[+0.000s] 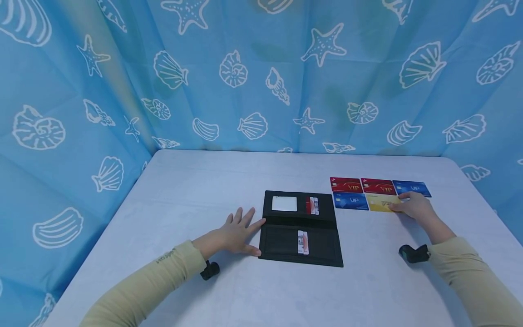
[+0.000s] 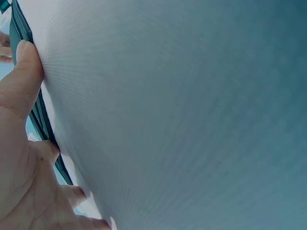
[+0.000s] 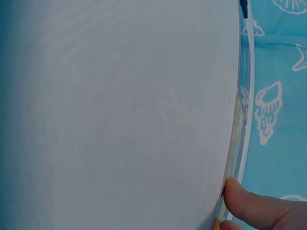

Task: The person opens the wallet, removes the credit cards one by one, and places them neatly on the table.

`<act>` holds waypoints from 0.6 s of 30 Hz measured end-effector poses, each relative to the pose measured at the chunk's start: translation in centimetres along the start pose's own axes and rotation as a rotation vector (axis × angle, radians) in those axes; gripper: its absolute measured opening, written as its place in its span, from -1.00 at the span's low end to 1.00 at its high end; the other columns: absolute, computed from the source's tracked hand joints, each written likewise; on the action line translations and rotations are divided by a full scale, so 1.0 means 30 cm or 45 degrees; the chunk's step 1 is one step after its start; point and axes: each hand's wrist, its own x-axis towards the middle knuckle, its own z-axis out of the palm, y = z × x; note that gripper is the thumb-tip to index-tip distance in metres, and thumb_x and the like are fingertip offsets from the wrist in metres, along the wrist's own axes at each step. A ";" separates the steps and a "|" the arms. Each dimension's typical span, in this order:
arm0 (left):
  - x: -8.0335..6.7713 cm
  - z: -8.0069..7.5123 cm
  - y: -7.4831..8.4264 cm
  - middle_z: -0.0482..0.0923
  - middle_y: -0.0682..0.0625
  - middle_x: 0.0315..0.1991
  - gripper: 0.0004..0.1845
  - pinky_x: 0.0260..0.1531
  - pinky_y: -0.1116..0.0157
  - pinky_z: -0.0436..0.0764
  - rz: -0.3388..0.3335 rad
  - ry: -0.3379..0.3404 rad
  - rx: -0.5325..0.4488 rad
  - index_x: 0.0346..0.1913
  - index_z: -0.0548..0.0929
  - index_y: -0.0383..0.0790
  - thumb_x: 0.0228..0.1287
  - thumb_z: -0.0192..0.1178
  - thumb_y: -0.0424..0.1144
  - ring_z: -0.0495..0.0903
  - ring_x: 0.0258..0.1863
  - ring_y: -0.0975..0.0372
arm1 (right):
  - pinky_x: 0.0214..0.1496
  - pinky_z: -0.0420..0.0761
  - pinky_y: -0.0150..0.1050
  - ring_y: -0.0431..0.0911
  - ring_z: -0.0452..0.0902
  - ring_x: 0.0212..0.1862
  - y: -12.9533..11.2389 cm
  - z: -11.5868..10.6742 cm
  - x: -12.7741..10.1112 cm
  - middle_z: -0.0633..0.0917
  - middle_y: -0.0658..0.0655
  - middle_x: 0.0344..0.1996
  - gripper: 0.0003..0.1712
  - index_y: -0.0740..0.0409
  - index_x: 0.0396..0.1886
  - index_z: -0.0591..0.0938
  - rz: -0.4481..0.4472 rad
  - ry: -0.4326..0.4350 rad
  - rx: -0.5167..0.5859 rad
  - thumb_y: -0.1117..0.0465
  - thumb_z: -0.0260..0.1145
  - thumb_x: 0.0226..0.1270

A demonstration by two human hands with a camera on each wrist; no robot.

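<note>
Left hand spread at an open black wallet; right hand pinching a gold card.
Nearest, the left hand's straight fingers touch the wallet's left edge, grasping nothing; light pressure should keep it steady. Rightward, the gold card adjoins a blue VIP card; fingertips under it are hard to make out, but an edge grip should spare its neighbours. Behind: two red VIP cards, another blue, then a seashell curtain.

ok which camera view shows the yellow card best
The head view: it looks down on the yellow card, showing most of its face, partly covered at the right end by the right hand. The right wrist view shows the card nearly edge-on, as a thin strip; the left wrist view doesn't show it.
</note>
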 end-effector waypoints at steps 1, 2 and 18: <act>0.000 0.001 0.000 -0.29 -0.10 0.47 -0.02 0.31 -0.10 -0.08 -0.001 0.000 0.001 0.44 -0.09 0.14 0.00 0.08 0.38 -0.28 0.41 -0.14 | 0.17 0.24 0.22 0.35 0.11 0.07 -0.001 0.001 0.000 0.14 0.60 0.15 -0.25 0.53 0.20 0.21 0.002 0.000 0.002 0.10 0.25 0.23; 0.001 0.002 0.000 -0.30 -0.10 0.47 -0.02 0.31 -0.10 -0.08 -0.003 -0.001 0.001 0.44 -0.09 0.15 0.00 0.08 0.38 -0.28 0.41 -0.14 | 0.17 0.24 0.23 0.36 0.11 0.07 -0.002 0.001 -0.001 0.14 0.60 0.15 -0.25 0.53 0.20 0.20 0.005 -0.001 0.002 0.10 0.25 0.23; 0.002 0.003 -0.004 -0.28 -0.11 0.47 -0.02 0.31 -0.10 -0.06 0.014 0.014 0.015 0.44 -0.08 0.12 0.01 0.06 0.39 -0.26 0.41 -0.15 | 0.10 0.36 0.14 0.31 0.21 -0.02 -0.013 0.006 -0.007 0.23 0.59 0.06 -0.27 0.59 0.16 0.20 0.005 -0.003 -0.049 0.10 0.22 0.25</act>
